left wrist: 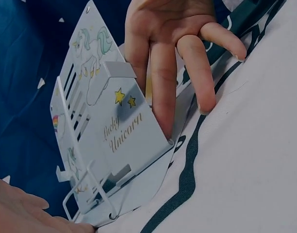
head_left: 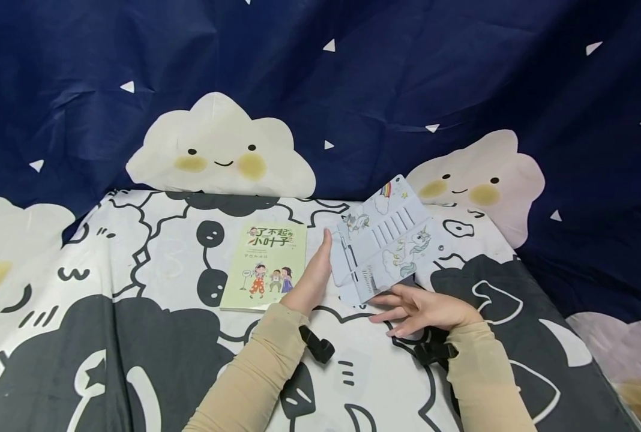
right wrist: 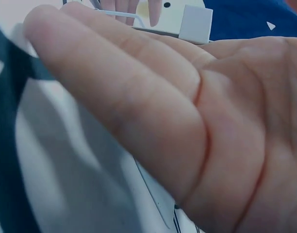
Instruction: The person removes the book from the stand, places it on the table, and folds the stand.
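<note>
A white metal book stand (head_left: 371,231) with unicorns, a rainbow and slots printed and cut in it is tilted between my two hands in the head view. My left hand (head_left: 311,281) holds its left edge, thumb upright along the side and the other fingers hidden by the stand. At the lower edge, my right hand (head_left: 422,307) has its fingers extended and spread. The left wrist view shows one of those fingertips right at the corner of the lettered ledge (left wrist: 126,128). Wire page holders (left wrist: 92,187) show near the left hand there. The right palm fills most of the right wrist view.
A pale green children's book (head_left: 266,264) lies face up on the bed, left of my left hand. Under everything spreads a black-and-white patterned sheet (head_left: 347,354). A navy cloth (head_left: 374,78) with clouds and triangles hangs behind.
</note>
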The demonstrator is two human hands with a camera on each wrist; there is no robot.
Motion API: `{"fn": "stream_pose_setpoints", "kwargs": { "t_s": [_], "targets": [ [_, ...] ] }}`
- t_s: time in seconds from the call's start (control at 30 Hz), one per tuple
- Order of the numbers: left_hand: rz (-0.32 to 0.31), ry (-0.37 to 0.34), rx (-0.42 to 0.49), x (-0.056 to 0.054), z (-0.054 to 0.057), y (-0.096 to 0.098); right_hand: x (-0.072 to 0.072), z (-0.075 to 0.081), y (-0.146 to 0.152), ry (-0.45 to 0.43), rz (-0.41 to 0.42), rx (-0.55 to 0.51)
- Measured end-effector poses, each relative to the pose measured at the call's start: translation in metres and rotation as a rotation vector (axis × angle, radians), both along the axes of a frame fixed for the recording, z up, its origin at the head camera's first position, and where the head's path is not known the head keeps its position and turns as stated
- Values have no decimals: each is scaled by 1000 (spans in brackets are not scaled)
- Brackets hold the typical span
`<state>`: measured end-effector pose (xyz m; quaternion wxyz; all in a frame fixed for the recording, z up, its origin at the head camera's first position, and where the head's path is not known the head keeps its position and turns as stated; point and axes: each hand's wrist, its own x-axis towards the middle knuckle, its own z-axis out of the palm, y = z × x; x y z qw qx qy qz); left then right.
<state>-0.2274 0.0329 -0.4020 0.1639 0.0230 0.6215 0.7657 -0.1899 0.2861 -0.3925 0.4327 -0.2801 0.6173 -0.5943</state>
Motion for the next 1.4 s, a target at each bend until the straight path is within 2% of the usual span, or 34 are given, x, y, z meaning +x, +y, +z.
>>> {"fn": "stream_pose_setpoints", "kwargs": {
  "t_s": [0.3, 0.63, 0.9, 1.03, 1.2, 1.4],
  "targets": [
    [13, -13, 57, 0, -1, -2, 1, 0, -12, -12, 30, -6],
    [54, -15, -8, -1, 0, -6, -1, -3, -24, -17, 141, -70],
    [53, 18, -17, -5, -5, -9, 0, -3, -32, 21, 94, -41],
    [46, 44, -32, -5, -3, -7, 1, -2, -33, 27, 74, -17],
    [42, 107, -132, -3, 1, -1, 4, 3, -32, 41, 59, 41],
    [59, 193, -316, 1, 6, 8, 6, 12, -24, 106, 99, 99]
  ]
}}
